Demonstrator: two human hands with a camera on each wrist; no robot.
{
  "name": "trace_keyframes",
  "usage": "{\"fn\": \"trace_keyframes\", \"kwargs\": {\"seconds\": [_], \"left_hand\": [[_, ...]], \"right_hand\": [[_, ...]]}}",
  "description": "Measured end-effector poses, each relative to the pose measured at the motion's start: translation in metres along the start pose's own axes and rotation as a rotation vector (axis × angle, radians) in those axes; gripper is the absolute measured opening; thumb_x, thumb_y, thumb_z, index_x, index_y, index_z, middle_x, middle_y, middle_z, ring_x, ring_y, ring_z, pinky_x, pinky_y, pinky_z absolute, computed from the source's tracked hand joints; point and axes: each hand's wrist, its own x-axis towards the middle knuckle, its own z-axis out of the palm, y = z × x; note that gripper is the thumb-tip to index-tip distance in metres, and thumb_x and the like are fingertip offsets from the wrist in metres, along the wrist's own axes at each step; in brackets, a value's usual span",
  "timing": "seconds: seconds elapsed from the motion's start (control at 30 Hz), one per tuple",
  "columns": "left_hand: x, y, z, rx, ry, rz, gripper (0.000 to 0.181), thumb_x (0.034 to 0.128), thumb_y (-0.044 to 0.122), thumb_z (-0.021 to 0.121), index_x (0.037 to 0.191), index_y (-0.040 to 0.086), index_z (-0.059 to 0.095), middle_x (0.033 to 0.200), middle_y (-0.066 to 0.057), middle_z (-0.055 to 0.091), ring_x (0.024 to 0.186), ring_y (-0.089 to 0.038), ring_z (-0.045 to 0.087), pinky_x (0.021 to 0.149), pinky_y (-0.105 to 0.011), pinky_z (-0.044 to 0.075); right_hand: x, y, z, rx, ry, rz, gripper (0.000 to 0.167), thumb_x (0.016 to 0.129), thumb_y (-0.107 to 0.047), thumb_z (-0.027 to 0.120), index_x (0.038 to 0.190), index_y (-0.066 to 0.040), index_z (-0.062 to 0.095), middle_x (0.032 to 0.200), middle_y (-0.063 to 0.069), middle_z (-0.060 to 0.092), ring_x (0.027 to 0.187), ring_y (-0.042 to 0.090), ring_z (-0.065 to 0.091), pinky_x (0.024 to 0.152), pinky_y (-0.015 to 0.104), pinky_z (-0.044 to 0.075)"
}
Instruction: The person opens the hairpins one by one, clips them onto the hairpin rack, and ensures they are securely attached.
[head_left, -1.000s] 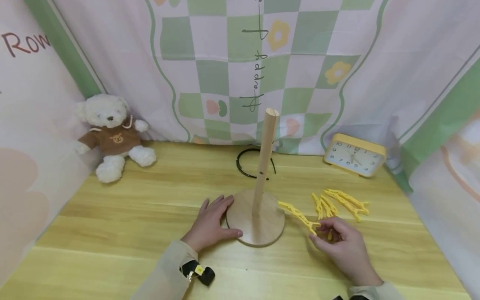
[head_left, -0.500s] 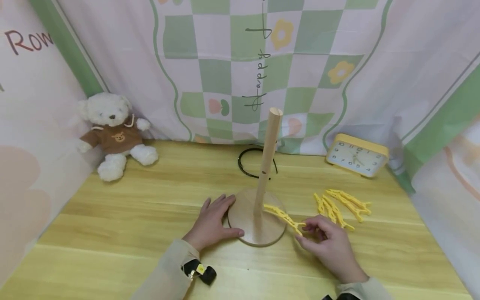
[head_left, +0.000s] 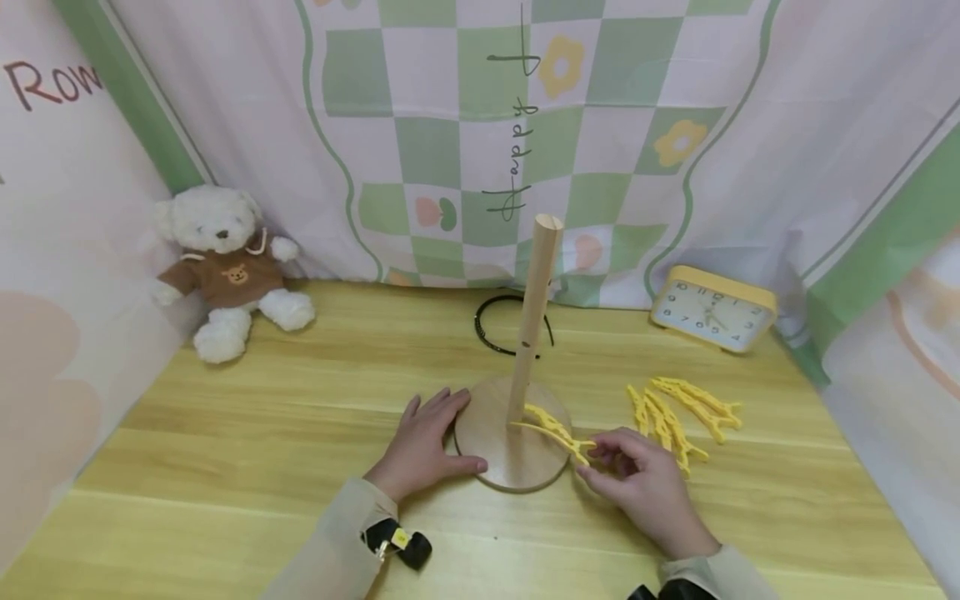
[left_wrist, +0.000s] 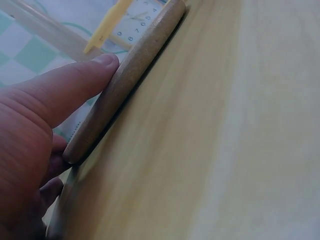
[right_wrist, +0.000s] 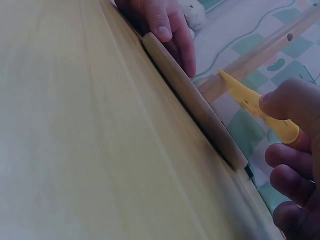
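Note:
A wooden stand has a round base (head_left: 491, 467) and an upright post (head_left: 536, 317). My left hand (head_left: 423, 442) is spread on the base's left edge, its thumb touching the rim in the left wrist view. My right hand (head_left: 645, 483) pinches the forked end of a yellow hair clip (head_left: 558, 432) between thumb and fingers. The clip's two long prongs are spread apart above the base, their tips beside the foot of the post. In the right wrist view the clip (right_wrist: 245, 97) points at the post, and whether it touches cannot be told. Several similar hair clips (head_left: 660, 417) lie at the right.
Behind the post lies a thin black hoop (head_left: 487, 333), open at one side. A yellow alarm clock (head_left: 712, 308) stands at the back right, and a white teddy bear (head_left: 232, 275) in a brown top sits at the back left. Patterned curtains enclose the wooden tabletop (head_left: 262, 433).
My right hand has carried the hair clip leftward, from beside the base to the foot of the post. Its prongs have spread apart. My left hand stays on the base.

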Motion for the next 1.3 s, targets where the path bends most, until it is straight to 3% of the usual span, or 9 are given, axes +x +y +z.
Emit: {"fn": "trace_keyframes", "kwargs": {"seconds": [0.4, 0.67, 0.97, 1.3], "left_hand": [[0.0, 0.001, 0.001, 0.002, -0.001, 0.006, 0.103, 0.0752, 0.059, 0.081, 0.156, 0.011, 0.037, 0.159, -0.004, 0.037, 0.151, -0.026, 0.024, 0.123, -0.052, 0.0], [-0.001, 0.0, 0.002, 0.009, -0.011, 0.006, 0.104, 0.0757, 0.06, 0.08, 0.157, 0.013, 0.035, 0.16, -0.003, 0.036, 0.151, -0.025, 0.023, 0.123, -0.051, -0.001], [-0.001, 0.002, 0.0, 0.008, -0.007, 0.009, 0.104, 0.0755, 0.059, 0.081, 0.156, 0.011, 0.036, 0.16, -0.003, 0.036, 0.151, -0.025, 0.023, 0.122, -0.052, -0.002], [-0.001, 0.001, 0.0, 0.01, -0.015, 0.002, 0.103, 0.0765, 0.059, 0.08, 0.156, 0.011, 0.035, 0.16, -0.003, 0.036, 0.151, -0.025, 0.022, 0.123, -0.051, -0.001]], "right_hand": [[0.003, 0.001, 0.006, -0.025, 0.009, -0.035, 0.031, 0.069, -0.004, 0.091, 0.094, -0.012, 0.074, 0.081, -0.004, 0.067, 0.066, 0.011, 0.058, 0.055, 0.021, 0.05], [0.007, 0.0, 0.01, -0.023, -0.003, -0.044, 0.033, 0.07, -0.005, 0.09, 0.1, -0.009, 0.075, 0.087, -0.003, 0.07, 0.07, 0.011, 0.063, 0.06, 0.023, 0.056], [0.011, 0.001, 0.012, -0.006, -0.02, 0.005, 0.032, 0.075, -0.004, 0.087, 0.104, -0.005, 0.075, 0.095, 0.003, 0.073, 0.08, 0.01, 0.068, 0.071, 0.023, 0.059], [0.013, 0.001, 0.012, -0.031, -0.033, 0.042, 0.035, 0.077, -0.005, 0.086, 0.11, -0.002, 0.073, 0.098, 0.002, 0.074, 0.082, 0.008, 0.068, 0.075, 0.022, 0.058]]}}
